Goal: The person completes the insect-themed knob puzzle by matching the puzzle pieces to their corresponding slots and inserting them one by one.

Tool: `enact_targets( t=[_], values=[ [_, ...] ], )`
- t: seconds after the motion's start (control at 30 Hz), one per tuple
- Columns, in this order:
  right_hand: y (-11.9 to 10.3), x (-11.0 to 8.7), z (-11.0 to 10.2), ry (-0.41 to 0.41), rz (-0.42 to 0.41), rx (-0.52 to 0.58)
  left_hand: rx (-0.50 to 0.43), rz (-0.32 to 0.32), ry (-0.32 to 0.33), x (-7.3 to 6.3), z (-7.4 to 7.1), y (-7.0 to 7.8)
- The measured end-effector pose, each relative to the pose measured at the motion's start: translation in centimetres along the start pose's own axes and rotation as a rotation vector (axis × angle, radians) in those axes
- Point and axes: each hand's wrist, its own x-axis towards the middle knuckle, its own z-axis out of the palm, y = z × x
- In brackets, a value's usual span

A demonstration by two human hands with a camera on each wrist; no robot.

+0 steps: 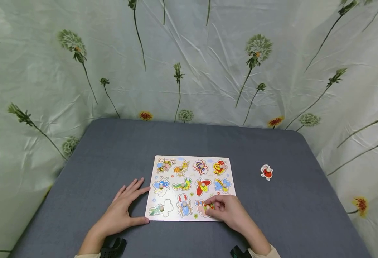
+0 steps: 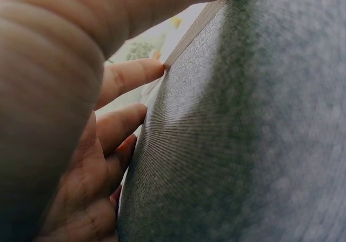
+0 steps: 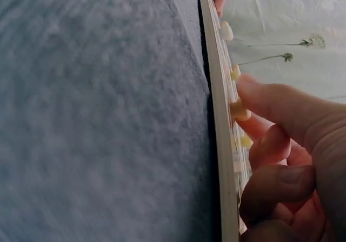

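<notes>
A wooden peg puzzle board with several insect pieces lies flat on the table. My left hand is spread at its left side, thumb and index fingertip touching the edge; the left wrist view shows the fingers extended. My right hand is over the board's lower right corner. Its thumb and index finger pinch the wooden knob of a colourful puzzle piece, partly hidden by the fingers. At lower left, a green piece sits beside a bare white outline.
A red ladybug piece with a white rim lies on the table right of the board. Dark grey cloth covers the table. Behind it hangs a pale curtain printed with dandelions.
</notes>
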Motion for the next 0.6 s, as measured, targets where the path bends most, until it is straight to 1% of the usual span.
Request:
enact_targets(
  t=[0.13, 0.23, 0.33, 0.43, 0.5, 0.6],
  values=[
    [0.1, 0.1, -0.8, 0.04, -0.001, -0.014, -0.003, 0.002, 0.001, 0.0, 0.1, 0.1],
    [0.2, 0.3, -1.6, 0.088, 0.028, -0.028, -0.001, -0.001, -0.002, 0.0, 0.1, 0.2],
    [0.4, 0.5, -2.8, 0.119, 0.048, -0.01, 0.0, -0.007, -0.006, 0.0, 0.0, 0.2],
    [0.9, 0.6, -4.2, 0.156, 0.043, -0.021, 0.002, -0.01, -0.008, 0.1, 0.0, 0.2],
    [1.3, 0.7, -5.3, 0.199, 0.036, -0.045, 0.002, -0.011, -0.009, 0.0, 0.0, 0.2],
    [1.9, 0.7, -7.2, 0.285, 0.03, -0.09, 0.002, -0.014, -0.009, 0.0, -0.1, 0.1]
  ],
)
